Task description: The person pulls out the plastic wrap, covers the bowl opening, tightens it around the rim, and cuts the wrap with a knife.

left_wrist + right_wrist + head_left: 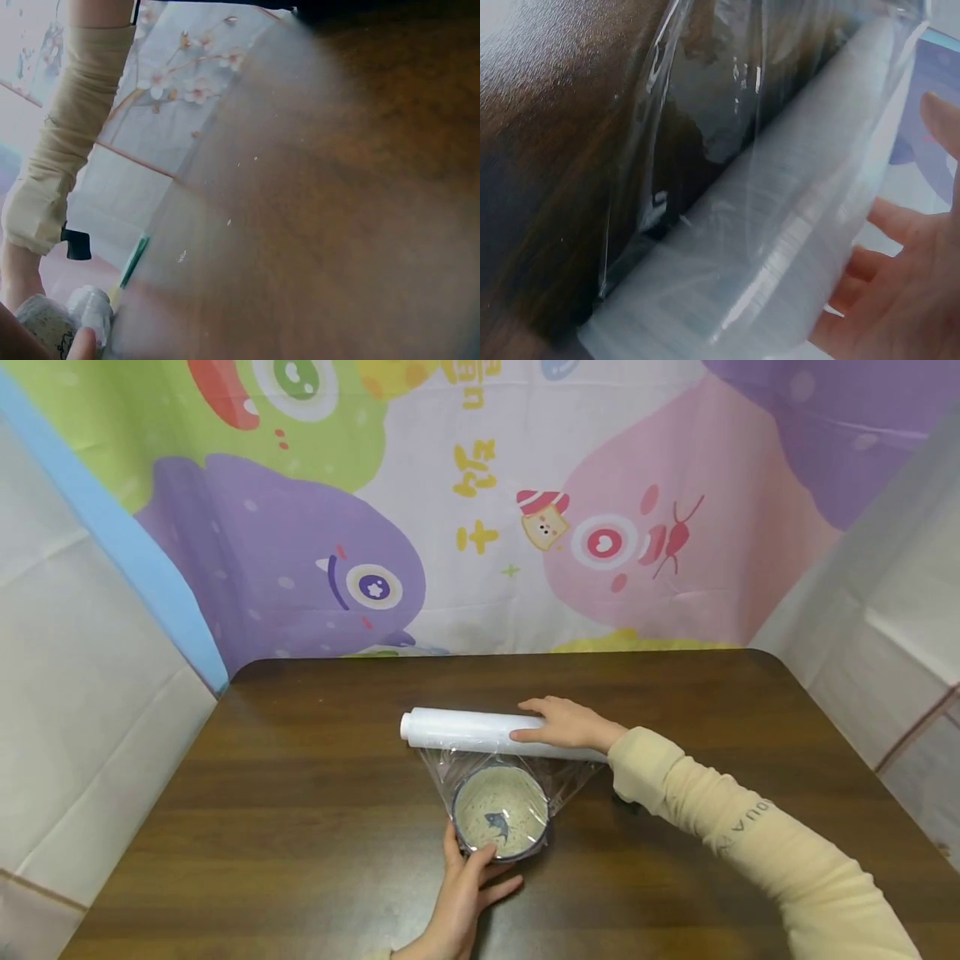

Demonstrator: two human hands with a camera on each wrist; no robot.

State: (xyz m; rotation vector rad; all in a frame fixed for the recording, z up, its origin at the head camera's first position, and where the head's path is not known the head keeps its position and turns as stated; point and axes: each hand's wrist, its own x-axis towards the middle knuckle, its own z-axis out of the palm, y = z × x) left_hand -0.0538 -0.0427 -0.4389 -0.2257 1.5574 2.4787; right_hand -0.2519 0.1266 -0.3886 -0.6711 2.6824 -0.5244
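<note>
A bowl [501,810] with a dark rim and a blue fish drawn inside stands near the middle of the table, clear cling film [566,787] stretched over it. My left hand [461,889] grips its near left side, thumb at the rim. Behind the bowl lies a white roll of cling film [457,729], the film running from it to the bowl. My right hand [566,722] holds the roll's right part, thumb across the top. In the right wrist view, curled fingers [855,270] meet the side of the roll [772,247]. The left wrist view catches just the bowl's edge [49,326].
The brown wooden table [300,827] spreads out on both sides. A cartoon-printed curtain [480,510] hangs at its back edge, with pale cloth walls [892,577] left and right. Something small and dark [626,804] shows under the right sleeve [750,827].
</note>
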